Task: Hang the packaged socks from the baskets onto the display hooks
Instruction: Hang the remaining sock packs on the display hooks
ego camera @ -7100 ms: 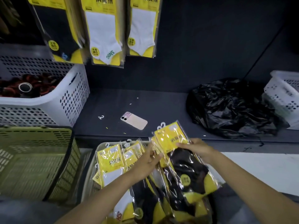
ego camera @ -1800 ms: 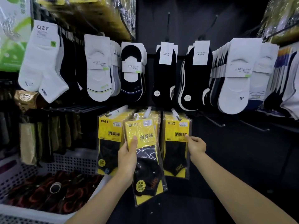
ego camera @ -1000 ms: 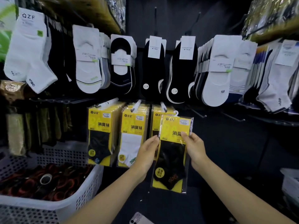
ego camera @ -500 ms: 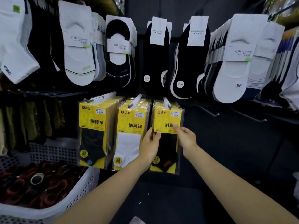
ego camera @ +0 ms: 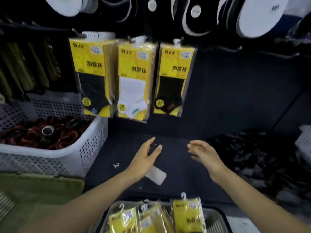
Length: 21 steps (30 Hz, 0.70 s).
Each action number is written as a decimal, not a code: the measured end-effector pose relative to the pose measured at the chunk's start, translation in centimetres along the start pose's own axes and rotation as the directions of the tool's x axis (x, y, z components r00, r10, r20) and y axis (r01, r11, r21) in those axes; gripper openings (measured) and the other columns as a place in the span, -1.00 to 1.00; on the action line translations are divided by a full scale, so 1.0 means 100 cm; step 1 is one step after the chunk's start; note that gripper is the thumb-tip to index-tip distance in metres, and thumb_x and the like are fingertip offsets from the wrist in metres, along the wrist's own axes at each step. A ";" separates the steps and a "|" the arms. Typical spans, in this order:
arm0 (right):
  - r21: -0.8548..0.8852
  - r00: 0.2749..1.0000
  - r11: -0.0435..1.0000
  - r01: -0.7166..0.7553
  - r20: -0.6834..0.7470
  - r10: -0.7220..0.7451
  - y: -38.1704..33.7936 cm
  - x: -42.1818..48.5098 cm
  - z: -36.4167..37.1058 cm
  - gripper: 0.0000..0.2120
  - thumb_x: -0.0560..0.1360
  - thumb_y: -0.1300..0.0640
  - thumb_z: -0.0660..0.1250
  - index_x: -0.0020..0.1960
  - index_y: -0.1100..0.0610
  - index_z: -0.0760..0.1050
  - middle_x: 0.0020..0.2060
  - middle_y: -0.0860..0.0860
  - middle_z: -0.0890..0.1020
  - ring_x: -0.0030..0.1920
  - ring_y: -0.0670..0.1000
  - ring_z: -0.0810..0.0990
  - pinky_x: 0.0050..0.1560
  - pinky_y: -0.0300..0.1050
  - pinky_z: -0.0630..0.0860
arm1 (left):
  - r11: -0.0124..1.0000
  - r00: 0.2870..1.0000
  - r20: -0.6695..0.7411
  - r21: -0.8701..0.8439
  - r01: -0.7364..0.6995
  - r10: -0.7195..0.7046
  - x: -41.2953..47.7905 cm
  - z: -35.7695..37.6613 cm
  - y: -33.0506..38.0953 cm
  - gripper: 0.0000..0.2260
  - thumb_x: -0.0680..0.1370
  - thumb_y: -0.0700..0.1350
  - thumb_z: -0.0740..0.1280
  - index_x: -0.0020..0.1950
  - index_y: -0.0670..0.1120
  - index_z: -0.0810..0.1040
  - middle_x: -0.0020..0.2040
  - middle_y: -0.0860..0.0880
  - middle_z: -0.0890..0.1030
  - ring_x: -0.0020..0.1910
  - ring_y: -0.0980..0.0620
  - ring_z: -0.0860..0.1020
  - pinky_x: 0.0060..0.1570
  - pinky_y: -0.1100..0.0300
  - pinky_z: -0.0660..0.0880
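Note:
Three stacks of yellow sock packs hang on display hooks: black socks at the left (ego camera: 91,73), white socks in the middle (ego camera: 133,78) and black socks at the right (ego camera: 175,78). Below them, over the dark shelf, my left hand (ego camera: 146,156) and my right hand (ego camera: 204,153) hover with fingers apart and nothing in them. A grey basket (ego camera: 217,217) at the bottom edge holds several more yellow sock packs (ego camera: 186,216) with white hangers.
A white perforated basket (ego camera: 90,148) of red and black rings stands at the left, a green basket (ego camera: 42,185) in front of it. A phone (ego camera: 157,176) and a small white hook (ego camera: 116,165) lie on the dark shelf (ego camera: 181,185). A black plastic bag (ego camera: 252,158) sits at the right.
Both hands have let go of the black sock pack, which now hangs on the right hook. The hands have dropped over the shelf, and my view has tilted down to the basket.

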State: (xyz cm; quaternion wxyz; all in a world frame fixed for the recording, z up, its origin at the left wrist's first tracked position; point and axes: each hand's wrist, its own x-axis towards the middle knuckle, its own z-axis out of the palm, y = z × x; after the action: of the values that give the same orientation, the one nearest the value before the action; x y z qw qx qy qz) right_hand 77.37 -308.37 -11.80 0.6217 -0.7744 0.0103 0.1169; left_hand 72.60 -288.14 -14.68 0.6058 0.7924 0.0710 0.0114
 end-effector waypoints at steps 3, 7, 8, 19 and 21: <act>-0.084 0.984 0.988 -0.131 0.113 0.141 0.059 -0.046 0.001 -0.91 0.52 0.14 0.37 0.02 0.11 0.55 -0.01 0.04 0.64 0.01 0.00 0.61 -0.01 -0.17 0.54 | 0.990 0.988 0.068 0.048 0.135 -0.138 -0.064 -0.002 -0.069 -0.63 0.59 0.02 0.23 0.39 0.02 0.36 0.33 0.01 0.45 0.25 0.14 0.43 0.17 0.36 0.33; -0.303 0.924 0.921 -0.243 0.216 0.315 0.123 -0.082 0.016 -0.88 0.51 0.12 0.38 0.03 0.11 0.55 -0.02 0.03 0.62 -0.04 -0.04 0.57 -0.18 -0.35 0.46 | 0.966 0.984 -0.022 0.186 0.177 -0.176 -0.125 -0.010 -0.139 -0.83 0.59 -0.09 0.26 0.15 0.11 0.48 0.27 0.03 0.49 0.19 0.13 0.46 0.13 0.40 0.28; -0.372 0.912 0.898 -0.236 0.235 0.337 0.133 -0.086 0.020 -0.82 0.50 0.11 0.39 0.08 0.11 0.53 -0.01 0.01 0.60 -0.04 -0.06 0.56 -0.19 -0.39 0.44 | 0.962 0.981 -0.038 0.194 0.192 -0.189 -0.132 -0.012 -0.149 -0.79 0.58 -0.09 0.27 0.22 0.06 0.46 0.30 0.01 0.46 0.20 0.12 0.43 0.17 0.36 0.28; -0.590 0.926 0.808 0.008 0.309 0.217 0.170 -0.098 0.052 -0.36 0.37 -0.14 0.46 0.35 0.08 0.36 0.27 0.04 0.36 0.30 0.00 0.32 0.28 -0.11 0.33 | 0.880 0.883 -0.137 0.107 0.464 -0.449 -0.149 -0.010 -0.183 -0.45 0.37 -0.10 0.52 0.25 -0.21 0.36 0.22 -0.26 0.48 0.28 -0.23 0.44 0.27 -0.15 0.39; -0.547 0.904 0.837 -0.006 0.354 0.238 0.171 -0.101 0.060 -0.36 0.38 -0.15 0.46 0.34 0.08 0.36 0.21 0.02 0.40 0.24 -0.02 0.39 0.20 -0.17 0.37 | 0.898 0.909 -0.092 0.144 0.415 -0.406 -0.152 -0.008 -0.180 -0.45 0.41 -0.12 0.50 0.30 -0.21 0.35 0.25 -0.25 0.49 0.29 -0.22 0.44 0.29 -0.13 0.38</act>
State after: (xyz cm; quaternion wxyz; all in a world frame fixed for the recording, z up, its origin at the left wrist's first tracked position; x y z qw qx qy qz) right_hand 63.79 -307.74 -27.51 0.3610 -0.8720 -0.1019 0.3145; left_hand 55.70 -284.73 -30.76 0.5266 0.8049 0.2553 -0.0984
